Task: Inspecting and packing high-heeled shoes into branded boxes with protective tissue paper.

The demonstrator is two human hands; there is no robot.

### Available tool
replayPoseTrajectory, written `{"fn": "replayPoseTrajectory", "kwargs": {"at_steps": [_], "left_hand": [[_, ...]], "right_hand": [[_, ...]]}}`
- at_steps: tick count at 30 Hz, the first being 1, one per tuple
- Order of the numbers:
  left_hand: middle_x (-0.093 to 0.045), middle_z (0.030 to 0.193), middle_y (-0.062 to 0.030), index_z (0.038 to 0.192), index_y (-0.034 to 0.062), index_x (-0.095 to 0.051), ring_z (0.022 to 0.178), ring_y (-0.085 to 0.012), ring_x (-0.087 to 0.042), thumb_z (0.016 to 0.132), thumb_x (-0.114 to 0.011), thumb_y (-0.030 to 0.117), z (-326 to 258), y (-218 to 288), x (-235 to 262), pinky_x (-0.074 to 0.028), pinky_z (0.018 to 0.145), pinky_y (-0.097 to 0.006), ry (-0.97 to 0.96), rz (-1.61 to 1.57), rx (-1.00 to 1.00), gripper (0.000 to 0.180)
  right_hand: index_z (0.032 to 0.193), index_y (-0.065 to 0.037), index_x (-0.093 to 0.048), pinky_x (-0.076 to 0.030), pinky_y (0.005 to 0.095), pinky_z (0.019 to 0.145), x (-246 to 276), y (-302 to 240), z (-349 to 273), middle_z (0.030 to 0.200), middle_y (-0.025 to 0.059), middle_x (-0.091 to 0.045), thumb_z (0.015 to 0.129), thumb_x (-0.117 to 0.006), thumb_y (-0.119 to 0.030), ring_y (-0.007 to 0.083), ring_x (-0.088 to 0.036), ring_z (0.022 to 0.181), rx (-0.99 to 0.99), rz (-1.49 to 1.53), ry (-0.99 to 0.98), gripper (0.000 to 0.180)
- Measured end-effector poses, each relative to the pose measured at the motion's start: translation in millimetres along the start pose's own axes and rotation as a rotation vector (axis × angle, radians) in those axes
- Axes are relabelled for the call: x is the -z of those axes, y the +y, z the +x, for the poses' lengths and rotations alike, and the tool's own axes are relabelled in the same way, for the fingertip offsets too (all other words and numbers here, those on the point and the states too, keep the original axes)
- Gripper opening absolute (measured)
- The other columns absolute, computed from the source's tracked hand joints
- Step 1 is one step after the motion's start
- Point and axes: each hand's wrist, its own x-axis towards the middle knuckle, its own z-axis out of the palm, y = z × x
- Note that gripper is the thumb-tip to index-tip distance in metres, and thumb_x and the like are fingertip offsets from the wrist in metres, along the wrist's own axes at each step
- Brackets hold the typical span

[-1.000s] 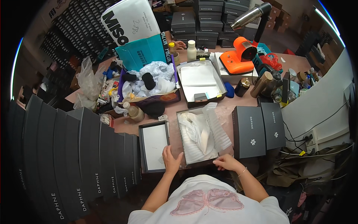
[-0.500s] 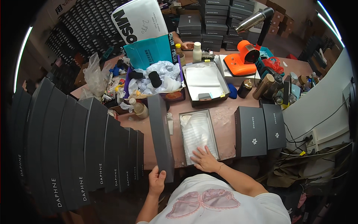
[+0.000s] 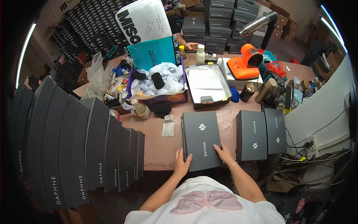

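Observation:
In front of me on the table stands a dark grey shoebox with its lid on and a small white flower mark on top. The lid hides what is inside. My left hand grips its near left side, thumb over the edge. On the opposite side my right hand holds the near right edge, thumb resting on the lid. A pale cloth strip lies to the left of the box, below a black fabric piece.
Tall stacks of grey shoeboxes line the left side; two closed shoeboxes stand to the right. Farther back are a purple carton of crumpled paper, an open tray, bottles and an orange heat tool. Another person's hand shows beyond.
The lid my left hand held upright now lies flat over the box, covering the white tissue paper. My right hand has moved from the paper to the box's right edge.

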Motion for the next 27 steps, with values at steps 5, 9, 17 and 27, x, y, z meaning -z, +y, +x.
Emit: {"fn": "replayPoseTrajectory", "kwargs": {"at_steps": [5,9,17,27], "left_hand": [[-0.061,0.112,-0.0195,0.127,-0.0079,-0.047,0.098,-0.024,-0.061,0.09,-0.063,0.026,29.7,-18.5,10.2,-0.049,0.082,-0.034,-0.221,-0.286,0.226,0.052],[-0.061,0.113,-0.0131,0.12,-0.0044,-0.056,0.102,-0.0192,-0.057,0.089,-0.064,0.031,32.1,-86.3,5.9,-0.044,0.087,-0.032,-0.413,-0.56,0.611,0.047],[-0.061,0.107,-0.0117,0.122,-0.0012,-0.053,0.097,-0.0174,-0.059,0.086,-0.068,0.018,31.6,73.4,-35.6,-0.048,0.084,-0.029,-0.61,-0.565,0.388,0.044],[-0.015,0.151,-0.0265,0.147,-0.0049,-0.001,0.14,-0.0347,-0.021,0.082,-0.064,0.049,17.5,141.6,-198.4,-0.024,0.111,-0.042,-0.93,-0.624,0.307,0.105]], "right_hand": [[0.111,0.008,-0.062,-0.051,0.0407,0.078,-13.9,-29.9,29.9,0.091,0.021,-0.068,0.084,-0.062,-0.049,0.0337,-0.066,0.085,-0.142,-0.113,-0.117,0.064],[0.123,0.005,-0.055,-0.045,0.039,0.091,-18.5,-0.9,30.8,0.117,0.0243,-0.059,0.085,-0.062,-0.048,0.0306,-0.058,0.108,-0.135,0.02,-0.153,0.065],[0.144,0.0,-0.03,-0.032,0.0341,0.107,127.7,-63.0,-40.9,0.145,0.0204,-0.037,0.086,-0.066,-0.027,0.0251,-0.037,0.132,-0.072,0.434,-0.018,0.074],[0.134,0.006,-0.041,-0.038,0.0386,0.101,268.2,15.7,-52.8,0.131,0.0298,-0.048,0.092,-0.054,-0.04,0.0406,-0.046,0.124,-0.111,-0.365,0.326,0.064]]}}
